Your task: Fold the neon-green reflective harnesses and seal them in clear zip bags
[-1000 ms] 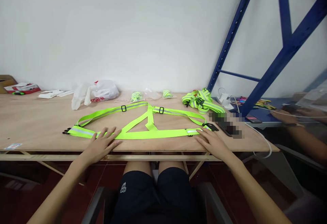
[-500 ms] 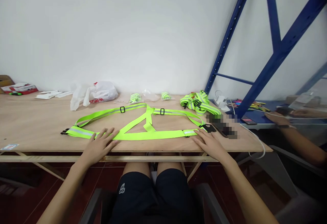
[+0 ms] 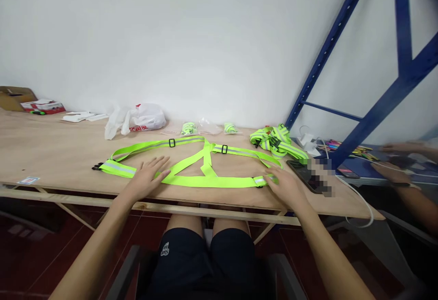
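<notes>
A neon-yellow reflective harness [image 3: 212,181] lies spread on the wooden table, its straps forming loops above a long lower band. Black slide adjusters sit on the upper straps, and a black buckle [image 3: 97,166] ends the band at the left. My left hand [image 3: 148,179] rests flat across the left part of this band, fingers apart. Over the band's right end lies my right hand [image 3: 285,186], fingers stretched out, hiding that end. Neither hand grips anything.
More reflective straps [image 3: 273,141] are heaped at the back right, beside a phone [image 3: 306,176]. Packed strap rolls [image 3: 189,128] and a white plastic bag [image 3: 147,117] stand along the wall. A blue metal frame [image 3: 328,44] rises at right, with another person's arm [image 3: 417,204] beyond.
The view has turned and tilted slightly. My right hand has moved over the band's right end and now covers the black buckle seen there before. My left hand reaches a little farther over the band.
</notes>
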### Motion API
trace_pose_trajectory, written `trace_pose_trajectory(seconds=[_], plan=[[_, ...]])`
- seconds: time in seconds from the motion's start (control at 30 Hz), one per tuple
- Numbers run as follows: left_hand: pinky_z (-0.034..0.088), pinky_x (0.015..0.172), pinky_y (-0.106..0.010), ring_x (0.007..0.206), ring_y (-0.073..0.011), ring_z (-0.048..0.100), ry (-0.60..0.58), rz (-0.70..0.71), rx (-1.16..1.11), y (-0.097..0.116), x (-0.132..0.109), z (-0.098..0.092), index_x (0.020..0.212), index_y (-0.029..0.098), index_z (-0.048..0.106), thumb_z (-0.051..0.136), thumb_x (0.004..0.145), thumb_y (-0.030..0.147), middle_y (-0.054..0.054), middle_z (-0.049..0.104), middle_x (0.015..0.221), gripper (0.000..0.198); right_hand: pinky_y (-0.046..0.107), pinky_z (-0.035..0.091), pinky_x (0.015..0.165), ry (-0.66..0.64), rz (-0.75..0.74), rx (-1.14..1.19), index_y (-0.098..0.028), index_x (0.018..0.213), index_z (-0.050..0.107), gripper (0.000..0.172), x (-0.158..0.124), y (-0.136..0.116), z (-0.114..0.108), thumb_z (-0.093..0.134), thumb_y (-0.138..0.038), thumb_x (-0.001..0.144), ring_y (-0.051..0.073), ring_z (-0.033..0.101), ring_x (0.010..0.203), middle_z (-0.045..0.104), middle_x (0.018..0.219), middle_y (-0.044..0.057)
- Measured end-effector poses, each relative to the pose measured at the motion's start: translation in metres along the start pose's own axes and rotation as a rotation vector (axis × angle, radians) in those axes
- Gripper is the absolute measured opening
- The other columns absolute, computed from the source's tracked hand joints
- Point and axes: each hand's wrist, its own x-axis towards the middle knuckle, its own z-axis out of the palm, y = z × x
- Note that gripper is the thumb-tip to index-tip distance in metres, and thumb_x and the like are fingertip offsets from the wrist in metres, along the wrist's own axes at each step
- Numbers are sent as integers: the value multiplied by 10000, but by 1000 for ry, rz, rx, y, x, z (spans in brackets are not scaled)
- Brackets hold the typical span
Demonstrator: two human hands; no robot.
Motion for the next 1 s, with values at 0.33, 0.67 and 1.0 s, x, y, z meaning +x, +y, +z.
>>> trace_pose_trajectory(seconds=[0.33,0.67,1.0], plan=[[235,1196,-464,1494,-323,268,-203,350,24,88,161,28,1575,93,208,290,1013,522,-191,273,1619,711,504,399,1073,-168,-498,-100,-168,1498,424,598,134,-69,40,381,-85,907,320,442,1390,390,1576,131],[218,1171,-562,1507,-333,228,-337,364,40,86,215,99,1579,104,154,213,1014,541,-206,188,1636,716,415,434,1101,-226,-522,115,-165,1475,472,533,156,-37,78,438,-197,945,256,552,1313,528,1483,93],[96,1213,-551,1539,-278,126,-372,305,14,82,215,109,1590,143,119,161,999,573,-137,141,1659,732,421,524,964,-102,-325,101,-171,1322,612,409,158,-18,96,398,-215,977,284,673,1116,690,1277,119]])
